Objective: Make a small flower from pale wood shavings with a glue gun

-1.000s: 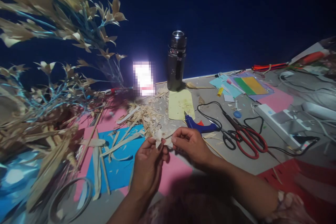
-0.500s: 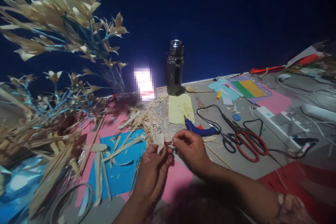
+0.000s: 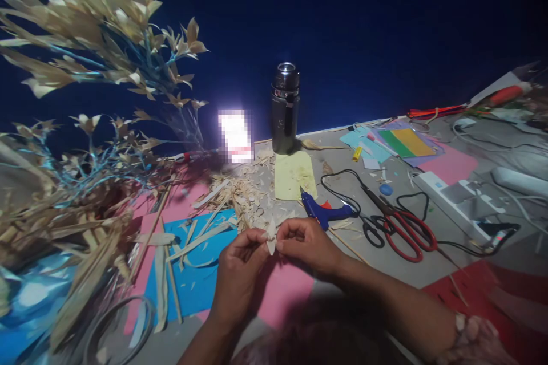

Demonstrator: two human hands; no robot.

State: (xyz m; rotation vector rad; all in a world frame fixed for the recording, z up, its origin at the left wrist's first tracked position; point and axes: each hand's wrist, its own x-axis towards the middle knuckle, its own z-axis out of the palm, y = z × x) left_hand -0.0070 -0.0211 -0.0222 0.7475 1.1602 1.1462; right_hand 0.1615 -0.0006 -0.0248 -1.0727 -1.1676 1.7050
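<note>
My left hand (image 3: 240, 271) and my right hand (image 3: 306, 245) meet over the table, fingertips pinched together on a small pale straw petal (image 3: 271, 238) held between them. Below the hands lie a pink sheet (image 3: 285, 288) and a blue sheet (image 3: 192, 274) strewn with straw strips. A heap of straw scraps (image 3: 240, 191) lies just beyond my hands. A blue glue gun (image 3: 323, 211) rests right beside my right hand.
Tall straw-leaf branches on blue stems (image 3: 85, 68) fill the left side. A dark metal flask (image 3: 285, 108) stands at the table's far edge by a yellow sheet (image 3: 294, 174). Red-handled scissors (image 3: 406, 228), a white power strip (image 3: 458, 197), cables and coloured paper (image 3: 402, 142) lie to the right.
My hands have shifted slightly right and drawn closer together, turning the petal so its tip now points downward between the fingertips.
</note>
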